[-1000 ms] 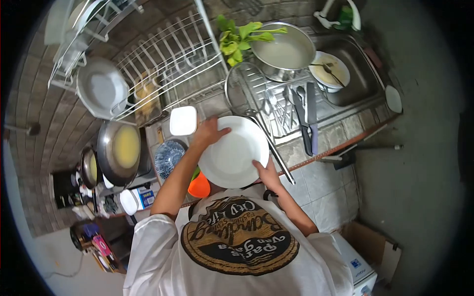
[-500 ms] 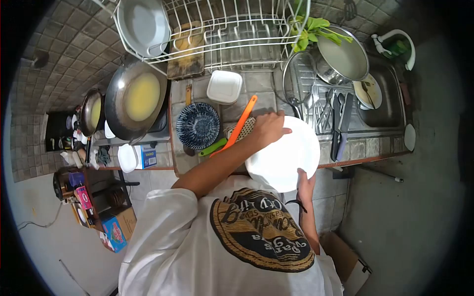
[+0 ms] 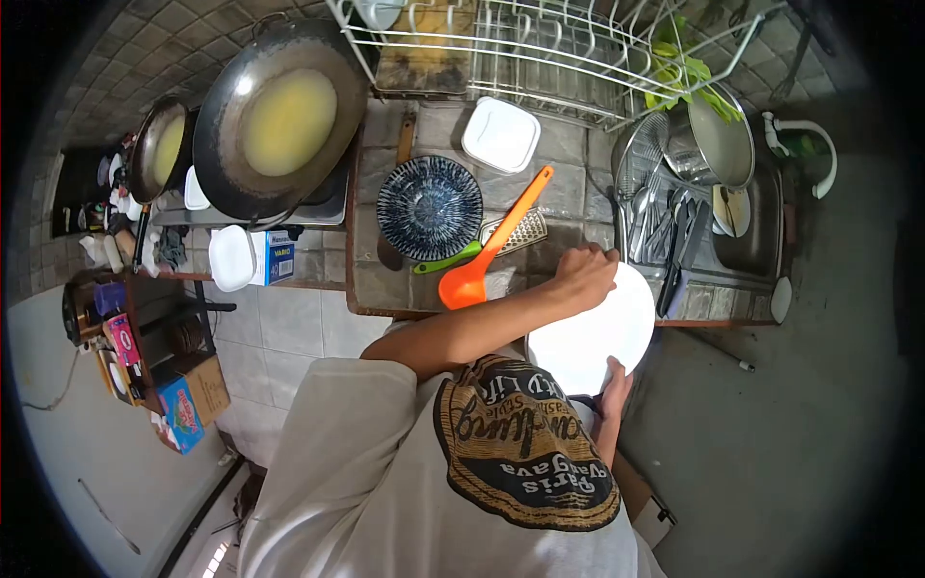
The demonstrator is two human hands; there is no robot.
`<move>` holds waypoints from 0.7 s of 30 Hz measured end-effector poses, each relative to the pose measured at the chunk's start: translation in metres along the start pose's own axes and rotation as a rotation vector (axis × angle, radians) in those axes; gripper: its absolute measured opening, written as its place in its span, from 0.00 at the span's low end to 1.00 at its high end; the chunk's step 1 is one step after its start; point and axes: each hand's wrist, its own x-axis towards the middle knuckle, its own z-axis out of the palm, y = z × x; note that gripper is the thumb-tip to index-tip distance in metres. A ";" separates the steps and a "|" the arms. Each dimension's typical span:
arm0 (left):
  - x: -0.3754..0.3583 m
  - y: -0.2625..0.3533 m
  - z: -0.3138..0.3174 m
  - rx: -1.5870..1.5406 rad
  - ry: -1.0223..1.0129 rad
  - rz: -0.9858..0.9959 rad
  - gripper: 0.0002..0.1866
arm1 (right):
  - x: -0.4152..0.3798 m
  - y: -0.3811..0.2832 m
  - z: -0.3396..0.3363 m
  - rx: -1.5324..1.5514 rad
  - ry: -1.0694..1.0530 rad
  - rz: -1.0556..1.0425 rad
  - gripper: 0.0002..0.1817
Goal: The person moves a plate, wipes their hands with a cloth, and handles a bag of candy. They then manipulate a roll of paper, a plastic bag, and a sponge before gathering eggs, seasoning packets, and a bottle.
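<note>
A white plate (image 3: 593, 337) is tilted in front of my shirt, at the counter's front edge. My left hand (image 3: 586, 277) is closed at its upper rim, with the fingers curled and the fingertips partly hidden. At the lower right, my right hand (image 3: 615, 387) grips the rim, thumb on the plate's face and the other fingers hidden behind it. Left of the plate lie an orange ladle (image 3: 467, 287), a flat grater (image 3: 520, 231) and a dark patterned bowl (image 3: 429, 208) over a green-handled utensil (image 3: 446, 260).
A large wok (image 3: 289, 120) and a smaller pan (image 3: 166, 149), both with yellowish liquid, stand at the left. Behind are a white lidded container (image 3: 501, 135) and a wire dish rack (image 3: 559, 58). Cutlery (image 3: 650, 226), a metal pot (image 3: 708, 144) and the sink (image 3: 756, 231) are right.
The camera view has shifted, so the counter items sit differently in the picture. My left hand has moved along the plate's upper rim, and its thumb no longer sticks out. My right hand keeps its grip.
</note>
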 end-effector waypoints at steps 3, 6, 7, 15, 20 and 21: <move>0.000 -0.012 -0.007 -0.028 0.012 -0.033 0.20 | -0.001 -0.015 0.013 -0.049 -0.051 -0.080 0.28; 0.004 -0.030 -0.019 -0.084 -0.030 -0.070 0.19 | 0.007 -0.022 0.025 -0.095 -0.131 -0.089 0.28; 0.005 -0.035 -0.023 -0.073 -0.033 -0.091 0.20 | 0.011 -0.021 0.031 -0.075 -0.164 -0.083 0.27; 0.009 -0.075 -0.038 -0.085 0.027 -0.242 0.22 | 0.056 -0.009 0.065 0.084 -0.279 -0.257 0.26; 0.012 -0.081 -0.053 -0.083 -0.004 -0.336 0.24 | 0.061 -0.033 0.080 0.063 -0.395 -0.242 0.27; 0.013 -0.081 -0.054 -0.077 -0.012 -0.359 0.24 | 0.063 -0.035 0.082 0.029 -0.395 -0.249 0.27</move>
